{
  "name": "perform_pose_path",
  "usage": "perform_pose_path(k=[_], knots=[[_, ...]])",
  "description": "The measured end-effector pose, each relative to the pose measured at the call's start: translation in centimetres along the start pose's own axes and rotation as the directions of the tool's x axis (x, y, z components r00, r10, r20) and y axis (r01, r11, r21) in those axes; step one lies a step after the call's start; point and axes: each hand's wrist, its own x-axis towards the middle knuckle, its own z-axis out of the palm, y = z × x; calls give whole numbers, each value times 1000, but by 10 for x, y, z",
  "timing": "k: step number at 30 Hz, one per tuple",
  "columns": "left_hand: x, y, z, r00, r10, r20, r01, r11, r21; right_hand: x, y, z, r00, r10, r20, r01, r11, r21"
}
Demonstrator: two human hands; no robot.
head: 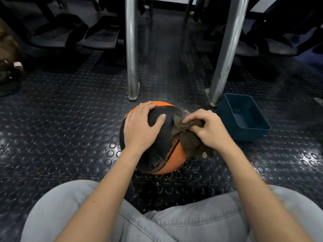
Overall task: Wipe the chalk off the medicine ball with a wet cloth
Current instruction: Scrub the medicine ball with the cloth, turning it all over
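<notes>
A black and orange medicine ball [158, 149] sits on the dark studded rubber floor [70, 123], near the middle of the scene and just beyond the person's knees, which are clad in light grey trousers [174, 222]. The left hand [139, 127] lies flat on the upper left of the ball, palm down, fingers spread and fairly straight over the far top, thumb stretched to the right across the black panel. The right hand [208, 127] is at the upper right of the ball with its fingers curled, bunching a brown cloth [189, 137] against the surface; the cloth's loose end hangs down the right side of the ball, over the orange panel, and a small pale tag shows near its lower edge. The black panel looks glossy and wet, and small water droplets glint on the floor around the near and right sides of the ball. To the right of the ball, close by but apart from it, stands a dark teal rectangular plastic tub [244, 117] holding a shallow layer of liquid. Just beyond the ball rise two silver metal posts [132, 49], the right one slanted, its foot next to the tub. Farther back lie dark padded gym equipment parts, dim and hard to make out.
</notes>
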Motion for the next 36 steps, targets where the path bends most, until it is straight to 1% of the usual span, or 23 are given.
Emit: perform_pose_path(k=[2,3,5,6,7,9,11,13,15,16,17,19,21,22,23,25,28,29,30,32,34,35,36], knots=[[1,-2,-5,1000,7,29,-6,999,-33,3,17,5,992,109,-58,-118,974,-194],[1,-3,-7,999,14,37,-12,999,-48,3,22,4,982,149,-115,-174,953,-247],[1,-5,-10,999,22,39,-19,997,-78,4,19,-4,966,138,-220,-184,962,-203],[1,-6,-10,999,24,41,-20,995,-94,4,11,-7,966,93,-243,-130,981,-142],[1,-7,-11,999,31,45,-26,994,-108,3,2,-8,975,26,-222,-45,996,-82],[1,-8,-11,997,53,57,-45,990,-134,2,-14,-6,990,-119,-69,120,993,8],[3,-9,-12,995,65,79,-52,986,-159,1,-17,4,984,-159,81,157,987,32],[3,-9,-12,992,71,100,-53,983,-178,5,-3,8,996,-69,58,71,997,-38],[3,-10,-12,990,88,109,-67,980,-186,4,14,4,996,86,-22,-89,973,-212],[3,-11,-12,990,94,109,-72,979,-191,3,20,1,987,145,-63,-156,953,-258],[2,-11,-13,990,93,108,-70,978,-196,2,19,-3,983,155,-103,-176,954,-244],[3,-13,-14,991,80,106,-57,977,-205,2,4,-7,990,42,-133,-58,992,-115],[2,-13,-15,991,87,106,-64,977,-204,2,-17,-8,992,-120,-28,119,992,-38],[2,-13,-15,990,96,104,-74,977,-202,1,-21,-5,986,-161,40,161,987,-18],[2,-12,-16,989,98,106,-75,976,-202,2,-20,-1,984,-156,85,157,988,-4],[4,-11,-14,988,92,122,-65,976,-208,2,-2,4,997,-36,69,37,999,-15],[5,-9,-13,987,94,132,-66,977,-202,2,23,3,978,206,-22,-206,956,-207],[6,-9,-13,987,92,130,-65,977,-201,2,23,2,971,227,-68,-237,947,-218],[6,-11,-13,988,86,126,-60,978,-199,2,16,4,974,194,-117,-213,959,-186],[6,-13,-15,990,77,118,-53,980,-192,2,-8,8,987,27,-159,-43,994,-103],[5,-14,-17,989,84,118,-62,982,-176,0,-24,13,991,-110,-71,102,989,-103],[6,-13,-17,989,87,122,-65,983,-175,-1,-22,16,991,-126,-38,121,987,-105],[6,-12,-17,988,86,129,-62,982,-179,0,-14,18,994,-101,-40,97,991,-93]])
